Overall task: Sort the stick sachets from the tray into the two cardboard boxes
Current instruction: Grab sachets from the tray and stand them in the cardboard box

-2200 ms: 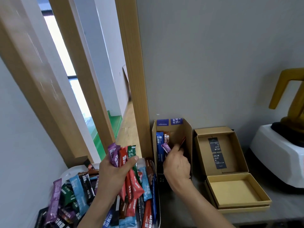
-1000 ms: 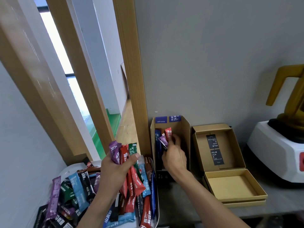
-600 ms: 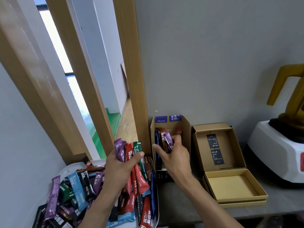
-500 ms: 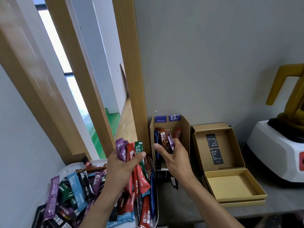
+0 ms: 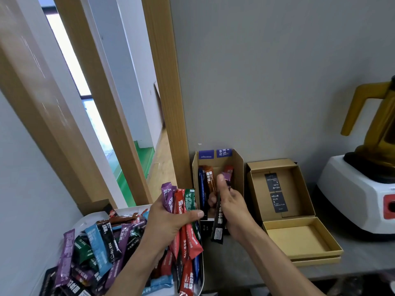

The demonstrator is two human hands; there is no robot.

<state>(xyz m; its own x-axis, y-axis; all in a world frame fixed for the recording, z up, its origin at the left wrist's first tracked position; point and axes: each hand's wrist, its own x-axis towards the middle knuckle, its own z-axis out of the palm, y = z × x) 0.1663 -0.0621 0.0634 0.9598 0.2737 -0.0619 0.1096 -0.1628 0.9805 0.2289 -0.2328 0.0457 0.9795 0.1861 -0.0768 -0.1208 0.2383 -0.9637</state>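
Left hand (image 5: 168, 223) fingers squeeze bunch of sachets (image 5: 181, 202) over tray (image 5: 89, 217). Right hand (image 5: 234, 207) fingers curl round black sachet (image 5: 217, 228) beside tall box (image 5: 238, 167).

wall (image 5: 277, 71) grey | door frame (image 5: 164, 92) wood | window (image 5: 68, 60) bright | floor (image 5: 162, 167) wood | counter (image 5: 363, 257) grey

A single wide-angle view from the person's head looks forward and down over a counter (image 5: 363, 259) against a wall (image 5: 277, 82). Nearest the lens, low in the middle, the left hand (image 5: 168, 218) grips sachets (image 5: 183, 201) and the right hand (image 5: 233, 206) a black sachet (image 5: 218, 223). The tray (image 5: 92, 218) is cut off lower left. A tall box (image 5: 238, 167) and a flat box (image 5: 299, 259) sit mid-frame, and a blender (image 5: 359, 195) runs off the right edge.
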